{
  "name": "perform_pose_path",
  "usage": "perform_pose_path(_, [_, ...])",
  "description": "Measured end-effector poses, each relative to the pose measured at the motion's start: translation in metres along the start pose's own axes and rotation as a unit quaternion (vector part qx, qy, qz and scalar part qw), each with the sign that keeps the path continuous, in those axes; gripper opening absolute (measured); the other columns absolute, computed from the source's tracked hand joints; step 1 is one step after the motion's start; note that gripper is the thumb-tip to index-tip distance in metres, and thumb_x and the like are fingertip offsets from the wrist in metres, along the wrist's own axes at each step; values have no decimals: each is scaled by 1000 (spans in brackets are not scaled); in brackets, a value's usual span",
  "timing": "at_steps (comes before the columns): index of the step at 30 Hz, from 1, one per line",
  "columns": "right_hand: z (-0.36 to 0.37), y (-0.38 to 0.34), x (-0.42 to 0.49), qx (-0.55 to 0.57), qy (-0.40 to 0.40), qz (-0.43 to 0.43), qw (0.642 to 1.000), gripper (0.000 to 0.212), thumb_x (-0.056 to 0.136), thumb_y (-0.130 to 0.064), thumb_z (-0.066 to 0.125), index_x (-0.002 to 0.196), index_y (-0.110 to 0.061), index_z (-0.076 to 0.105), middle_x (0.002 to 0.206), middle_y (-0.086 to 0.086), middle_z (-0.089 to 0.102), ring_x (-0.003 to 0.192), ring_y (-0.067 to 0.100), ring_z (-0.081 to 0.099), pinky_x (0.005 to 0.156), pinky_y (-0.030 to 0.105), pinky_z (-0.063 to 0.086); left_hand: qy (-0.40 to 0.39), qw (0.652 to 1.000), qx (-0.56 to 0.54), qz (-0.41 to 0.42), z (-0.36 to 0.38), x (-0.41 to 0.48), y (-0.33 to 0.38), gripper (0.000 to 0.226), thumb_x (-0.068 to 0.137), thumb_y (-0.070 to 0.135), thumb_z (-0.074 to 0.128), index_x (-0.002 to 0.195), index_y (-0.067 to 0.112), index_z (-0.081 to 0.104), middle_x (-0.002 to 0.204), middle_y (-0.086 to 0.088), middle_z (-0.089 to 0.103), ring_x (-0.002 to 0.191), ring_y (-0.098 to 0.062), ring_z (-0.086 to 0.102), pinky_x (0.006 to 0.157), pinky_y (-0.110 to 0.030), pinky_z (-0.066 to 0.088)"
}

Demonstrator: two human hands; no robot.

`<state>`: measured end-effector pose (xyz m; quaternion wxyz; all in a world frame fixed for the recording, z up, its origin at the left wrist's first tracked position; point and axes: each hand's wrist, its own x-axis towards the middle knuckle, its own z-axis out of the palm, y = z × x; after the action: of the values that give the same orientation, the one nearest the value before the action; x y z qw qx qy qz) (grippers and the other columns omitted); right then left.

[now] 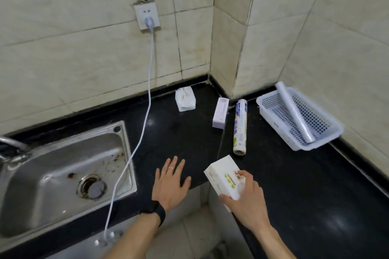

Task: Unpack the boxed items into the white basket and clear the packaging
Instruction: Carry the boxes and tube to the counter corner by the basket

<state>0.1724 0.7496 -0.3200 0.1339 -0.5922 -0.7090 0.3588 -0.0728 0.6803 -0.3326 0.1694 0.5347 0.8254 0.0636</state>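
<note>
My right hand (244,202) grips a white box with green print (223,176) above the front edge of the black counter (294,185). My left hand (170,183) hovers flat beside it, fingers spread, holding nothing. A white perforated basket (328,130) sits at the right against the wall with a clear film roll (294,111) lying in it. A printed roll (240,126) lies on the counter left of the basket. A pale purple box (220,113) lies beside that roll.
A steel sink (63,176) fills the left side, with a tap at its far left. A white cable (145,115) runs from a wall socket (147,17) down across the sink's edge. A white tissue pack (185,99) stands near the back wall.
</note>
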Motion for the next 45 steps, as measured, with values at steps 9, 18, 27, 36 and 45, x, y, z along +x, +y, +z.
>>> perform_pose_path(9, [-9, -59, 107, -20, -5, -56, 998, 90, 66, -54, 74, 141, -32, 30, 134, 4, 49, 121, 25, 42, 101, 41, 42, 13, 999, 22, -27, -29, 83, -3, 66, 98, 57, 32, 157, 34, 15, 167, 6, 7, 153, -16, -1, 123, -46, 6])
perform_pose_path(18, [21, -110, 204, -71, -11, -58, 996, 91, 66, -59, 69, 143, -36, 25, 138, 6, 46, 121, 29, 43, 102, 42, 41, 2, 998, -9, -69, -37, 177, -39, 63, 98, 55, 35, 156, 33, 21, 165, 5, 16, 152, -18, 7, 122, -46, 11])
perform_pose_path(27, [90, -132, 280, -140, -30, -36, 989, 92, 78, -59, 66, 149, -28, 18, 142, 11, 38, 126, 29, 35, 105, 43, 38, -83, 990, -37, -112, 21, 238, -69, 67, 97, 57, 35, 157, 34, 15, 167, 4, 3, 153, -23, -1, 118, -62, 10])
perform_pose_path(36, [139, -114, 286, -267, -57, -75, 959, 83, 86, -56, 59, 148, -24, 13, 152, 22, 26, 136, 40, 29, 112, 50, 37, -103, 988, -7, -119, 46, 235, -73, 71, 97, 59, 29, 157, 36, 0, 166, 6, -13, 152, -25, -13, 114, -70, 5])
perform_pose_path(45, [82, -119, 275, -159, -158, -75, 972, 79, 93, -53, 52, 158, -29, 12, 169, 11, 2, 153, 33, 12, 122, 43, 18, -27, 970, -182, -160, -2, 249, -49, 61, 100, 25, 49, 155, 21, 24, 163, -9, 21, 149, -28, 17, 120, -54, 17])
